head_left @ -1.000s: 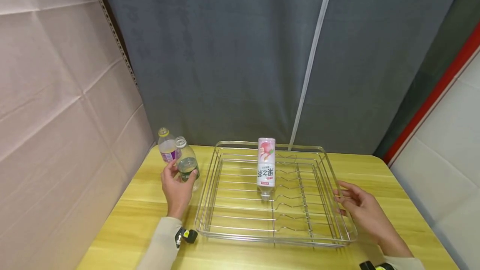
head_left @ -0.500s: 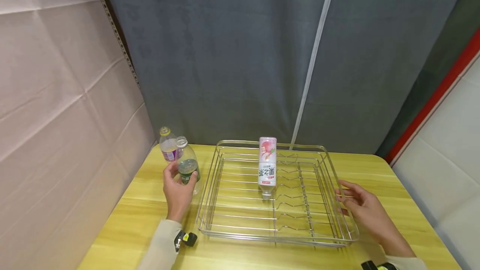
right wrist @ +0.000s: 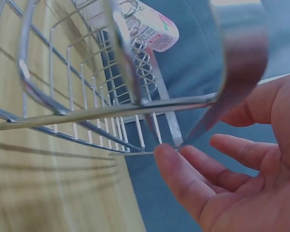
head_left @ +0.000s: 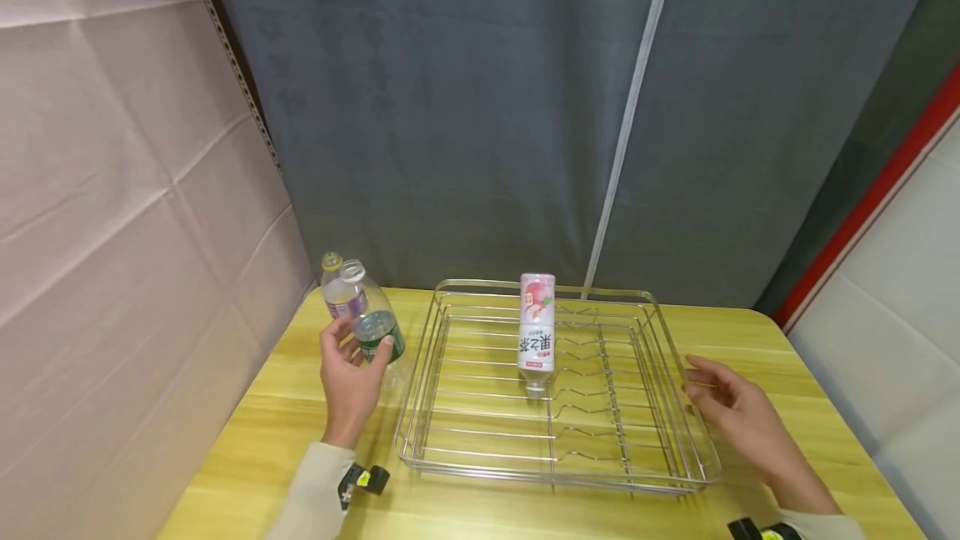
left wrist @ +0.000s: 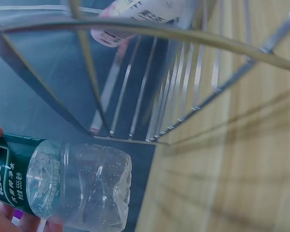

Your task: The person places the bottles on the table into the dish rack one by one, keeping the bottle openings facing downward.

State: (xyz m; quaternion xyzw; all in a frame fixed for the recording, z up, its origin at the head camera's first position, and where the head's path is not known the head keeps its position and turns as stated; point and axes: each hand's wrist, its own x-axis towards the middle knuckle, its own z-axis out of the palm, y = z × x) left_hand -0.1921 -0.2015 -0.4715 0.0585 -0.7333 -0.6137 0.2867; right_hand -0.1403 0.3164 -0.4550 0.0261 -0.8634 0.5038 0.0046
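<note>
My left hand [head_left: 351,382] grips a clear plastic water bottle [head_left: 377,330] with a green label, its top leaning left. Its ridged base [left wrist: 99,186] points toward the wire rack [left wrist: 159,33] in the left wrist view. Just behind it stands a second clear bottle [head_left: 332,282] with a yellow neck and purple label, partly covered. On the rack [head_left: 495,433] lies a pink and white drink bottle [head_left: 536,327], its neck toward me. My right hand [head_left: 738,423] is beside the rack's right rim, fingers loosely bent; whether the fingertips touch the wire I cannot tell.
The metal rack with raised sides and wavy wires takes up the middle of the wooden table [head_left: 247,461]. A grey curtain [head_left: 450,123] hangs behind the table, with a pale fabric wall [head_left: 120,215] at the left and a white panel [head_left: 892,307] at the right.
The green-labelled bottle has tilted further, its top moving left and its base swinging right, as my left hand shifted slightly left. My right hand has drawn slightly away from the rack's rim.
</note>
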